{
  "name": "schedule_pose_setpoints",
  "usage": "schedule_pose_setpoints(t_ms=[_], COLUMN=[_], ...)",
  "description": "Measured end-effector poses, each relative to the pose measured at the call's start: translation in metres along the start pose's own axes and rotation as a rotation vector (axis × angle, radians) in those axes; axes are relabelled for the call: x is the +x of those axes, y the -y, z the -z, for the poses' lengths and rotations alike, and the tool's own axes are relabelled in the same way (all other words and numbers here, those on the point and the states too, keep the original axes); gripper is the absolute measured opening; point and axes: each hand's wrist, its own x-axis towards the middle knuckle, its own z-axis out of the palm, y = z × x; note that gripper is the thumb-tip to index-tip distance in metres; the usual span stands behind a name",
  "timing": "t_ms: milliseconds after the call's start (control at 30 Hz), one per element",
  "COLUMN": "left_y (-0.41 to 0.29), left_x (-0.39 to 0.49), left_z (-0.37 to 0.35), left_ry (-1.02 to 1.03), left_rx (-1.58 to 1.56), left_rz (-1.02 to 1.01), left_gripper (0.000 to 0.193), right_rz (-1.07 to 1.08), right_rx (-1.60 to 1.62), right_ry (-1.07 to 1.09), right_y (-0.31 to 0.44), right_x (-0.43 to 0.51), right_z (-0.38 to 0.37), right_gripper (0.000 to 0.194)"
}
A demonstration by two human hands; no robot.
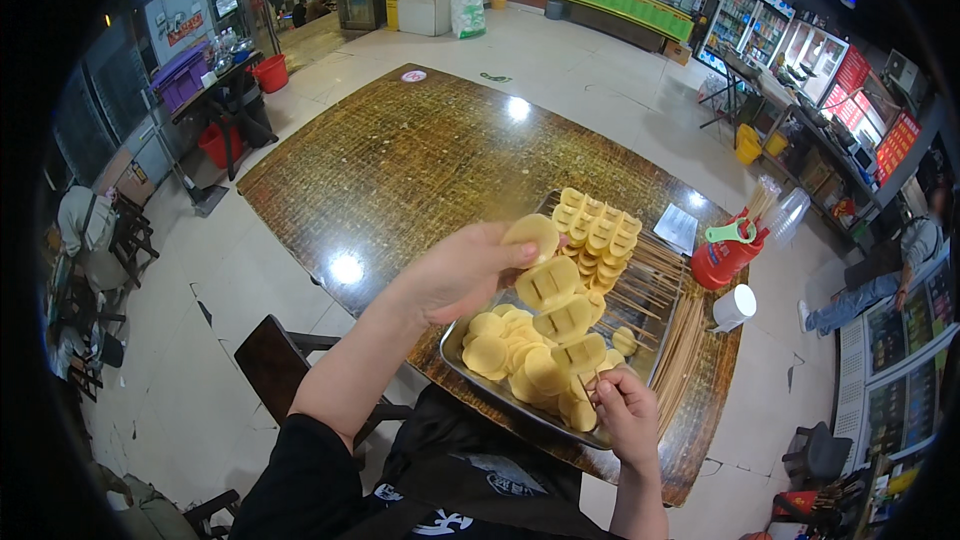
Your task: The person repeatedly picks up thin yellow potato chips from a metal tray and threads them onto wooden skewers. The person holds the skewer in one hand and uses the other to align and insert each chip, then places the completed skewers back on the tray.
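Note:
My left hand (469, 266) pinches a round, pale yellow slice (536, 234), which looks like potato, at the top of a part-filled skewer. My right hand (628, 409) grips the lower ends of two thin bamboo sticks (583, 388). Threaded slices (564, 319) run in a row between my hands. Beneath them is a shallow metal tray (469, 379), with a heap of loose slices (521, 349) on its near left side. Filled skewers (596, 229) lie stacked at its far end, their bare sticks (652, 274) pointing right.
Loose bamboo sticks (681, 367) lie along the tray's right side. Near the right table edge stand a red container (720, 264) with sticks and a green-handled tool, and a white cup (733, 307). A dark chair (274, 360) is at left. A person (892, 270) is at far right.

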Motion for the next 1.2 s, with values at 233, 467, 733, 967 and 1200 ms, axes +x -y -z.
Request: schedule_pose_setpoints(t_ms=[233, 467, 733, 967, 1200], left_y=[0.001, -0.004, -0.006, -0.013, -0.017], left_x=[0.002, -0.001, -0.004, -0.008, -0.009], left_z=[0.001, -0.001, -0.005, -0.011, -0.005], left_ry=[-0.065, -0.033, -0.031, -0.040, 0.009], left_rx=[0.008, 0.016, 0.018, 0.072, 0.102], left_rz=[0.002, 0.016, 0.012, 0.030, 0.063], left_gripper=[0.038, 0.040, 0.038, 0.037, 0.037], right_rz=[0.317, 0.369, 0.371, 0.297, -0.200], right_rx=[-0.334, -0.320, -0.290, -0.266, 0.383], right_ry=[-0.120, -0.194, -0.198, -0.150, 0.160], right_y=[-0.016, -0.020, -0.022, -0.013, -0.006], right_x=[0.003, 0.000, -0.004, -0.007, -0.002], right_z=[-0.007, -0.015, -0.016, -0.018, -0.004], right_gripper=[0.006, 0.005, 0.005, 0.007, 0.016])
